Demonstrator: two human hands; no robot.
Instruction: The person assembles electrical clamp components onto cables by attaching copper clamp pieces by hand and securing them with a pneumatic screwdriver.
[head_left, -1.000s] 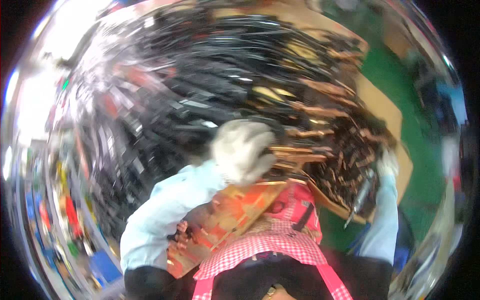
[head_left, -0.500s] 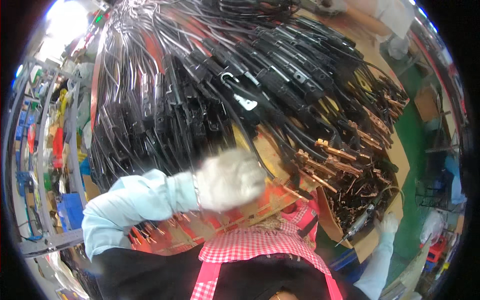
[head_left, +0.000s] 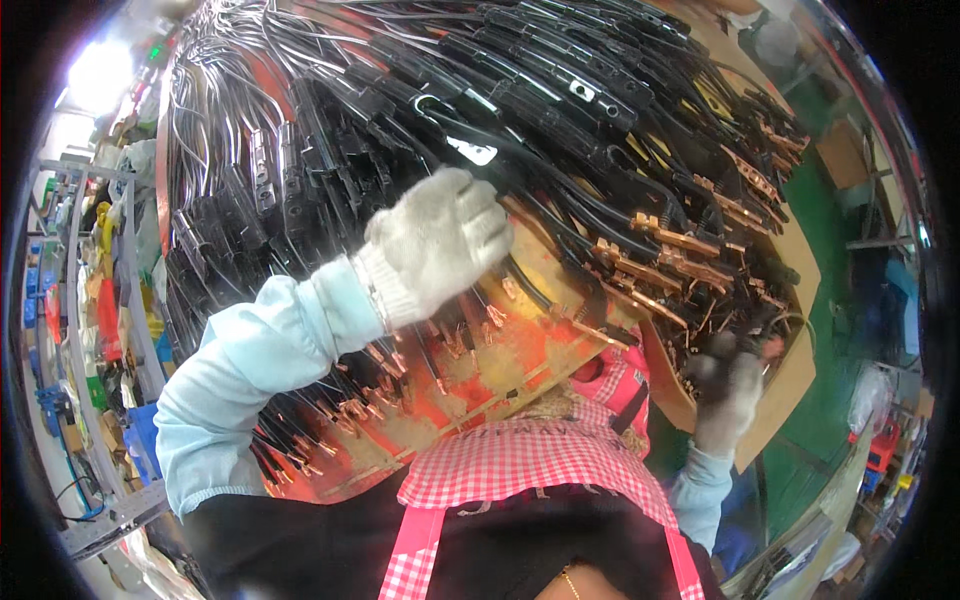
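- Can see a dense spread of black cables (head_left: 570,200) to the left of the cardboard box (head_left: 785,385) and beyond it, fanned out in overlapping rows.
- Can make out long, glossy black housings (head_left: 550,110) on many of them, mostly beyond and to the left of the box, with a silvery sheen along the thinner far stretches.
- Includes a white hooked piece (head_left: 470,152) among the housings, well to the left of the box.
- Shows flat, bright copper-coloured terminals (head_left: 680,238) just beyond the box, stacked unevenly and pointing toward it.
- Shows bare, splayed copper strands (head_left: 365,408) at the cable ends far to the left of the box, above a worn red-and-yellow surface (head_left: 490,365).
- Holds the left hand (head_left: 442,235), in a whitish knitted glove, well to the left of the box, just over the cables, with fingers curled and knuckles up; cannot tell about a grip on anything beneath.
- Reaches the right hand (head_left: 728,400), also gloved and with darkened fingers, over the near side of the box; cannot tell from the blur about open or closed fingers.
- Contains, inside the box, a tangle of dark and copper-coloured pieces (head_left: 705,318), close to the right fingers.
- Wears a pink checked apron (head_left: 540,465), nearer than the box and to its left.
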